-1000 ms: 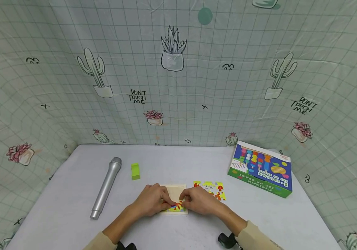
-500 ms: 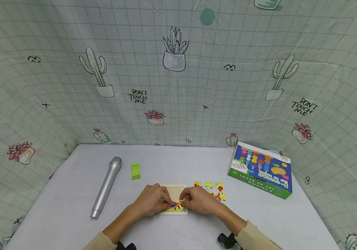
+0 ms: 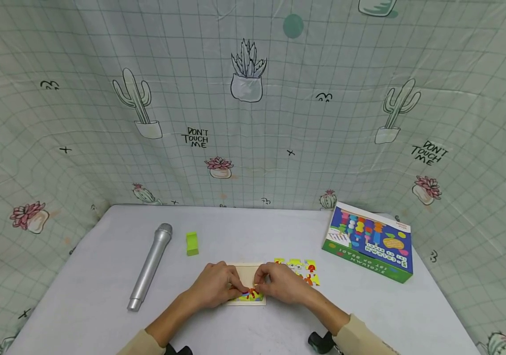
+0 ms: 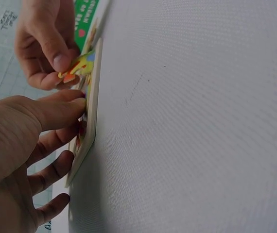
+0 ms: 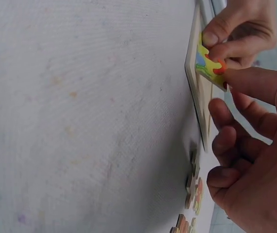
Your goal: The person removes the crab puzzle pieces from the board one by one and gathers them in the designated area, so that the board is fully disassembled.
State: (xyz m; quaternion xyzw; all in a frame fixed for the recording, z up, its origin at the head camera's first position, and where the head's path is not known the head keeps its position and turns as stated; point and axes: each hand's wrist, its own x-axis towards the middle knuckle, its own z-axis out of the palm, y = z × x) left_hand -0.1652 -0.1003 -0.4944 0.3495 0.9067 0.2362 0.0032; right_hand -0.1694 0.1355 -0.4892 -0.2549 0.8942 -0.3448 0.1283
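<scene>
A shallow wooden puzzle tray (image 3: 246,274) lies near the front middle of the table, with colourful puzzle pieces (image 3: 252,296) along its near side. From the right, my right hand (image 3: 285,284) pinches a yellow, blue and red puzzle piece (image 5: 210,69) between thumb and fingers, tilted up off the tray in the right wrist view. My left hand (image 3: 217,285) comes in from the left, its thumb and forefinger pinching at a puzzle piece over the tray. Its other fingers (image 4: 56,167) spread beside the tray edge. Fingertips partly hide where the pieces meet.
Several loose puzzle pieces (image 3: 296,266) lie right of the tray. A blue and green box (image 3: 368,241) sits at the back right. On the left are a silver microphone (image 3: 151,266) and a lime-green block (image 3: 192,243). A patterned cloth (image 3: 253,123) hangs behind the table.
Both hands stay at the tray with almost no movement. The head view shifts very slightly.
</scene>
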